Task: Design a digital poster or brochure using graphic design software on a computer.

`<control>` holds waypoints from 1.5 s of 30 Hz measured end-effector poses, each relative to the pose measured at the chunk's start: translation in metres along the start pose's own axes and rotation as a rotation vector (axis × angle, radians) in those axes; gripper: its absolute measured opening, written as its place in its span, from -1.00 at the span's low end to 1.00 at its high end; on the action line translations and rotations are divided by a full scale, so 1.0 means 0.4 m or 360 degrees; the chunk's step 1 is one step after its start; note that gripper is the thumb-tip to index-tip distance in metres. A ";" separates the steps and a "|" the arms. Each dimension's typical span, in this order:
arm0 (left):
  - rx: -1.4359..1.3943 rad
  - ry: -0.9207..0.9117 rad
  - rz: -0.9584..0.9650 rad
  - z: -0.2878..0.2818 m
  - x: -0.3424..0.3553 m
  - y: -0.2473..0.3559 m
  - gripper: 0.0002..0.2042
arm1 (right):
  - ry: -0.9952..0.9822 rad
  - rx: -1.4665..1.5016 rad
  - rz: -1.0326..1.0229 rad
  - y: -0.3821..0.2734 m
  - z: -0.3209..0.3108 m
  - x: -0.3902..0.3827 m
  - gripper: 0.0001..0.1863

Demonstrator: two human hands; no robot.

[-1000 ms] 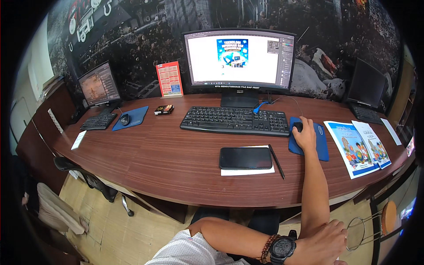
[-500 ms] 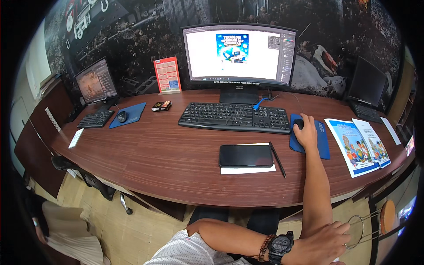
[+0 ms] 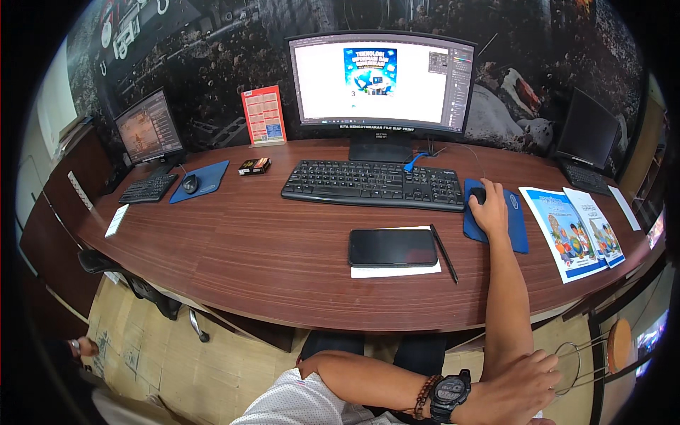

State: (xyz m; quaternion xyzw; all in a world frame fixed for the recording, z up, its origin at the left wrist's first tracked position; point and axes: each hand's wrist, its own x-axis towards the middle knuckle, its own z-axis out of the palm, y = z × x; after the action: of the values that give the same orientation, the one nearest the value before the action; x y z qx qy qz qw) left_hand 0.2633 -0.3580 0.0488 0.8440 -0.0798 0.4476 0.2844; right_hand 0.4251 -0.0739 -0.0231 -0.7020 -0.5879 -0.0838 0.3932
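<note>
The right hand's (image 3: 490,210) fingers curve over a black mouse (image 3: 477,194), its dark body showing between thumb and forefinger, partly hidden beneath them. The mouse sits on a blue pad (image 3: 516,230), just right of the black keyboard (image 3: 372,185). The left hand (image 3: 510,391) lies across the right arm near the elbow, fingers bent; whether they grip cannot be told. Nearer the desk edge, a phone (image 3: 392,247) rests on white paper (image 3: 393,272) beside a black pen (image 3: 444,253).
</note>
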 end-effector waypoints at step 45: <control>-0.0156 -0.0207 -0.0332 0.026 -0.018 -0.010 -0.49 | 0.0009 0.0006 0.0023 -0.001 -0.005 0.000 -0.44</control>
State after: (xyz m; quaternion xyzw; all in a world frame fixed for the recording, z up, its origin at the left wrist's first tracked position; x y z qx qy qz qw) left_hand 0.2679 -0.3612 0.0369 0.8600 -0.0316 0.3556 0.3647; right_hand 0.4252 -0.0752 -0.0216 -0.7052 -0.5820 -0.0819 0.3966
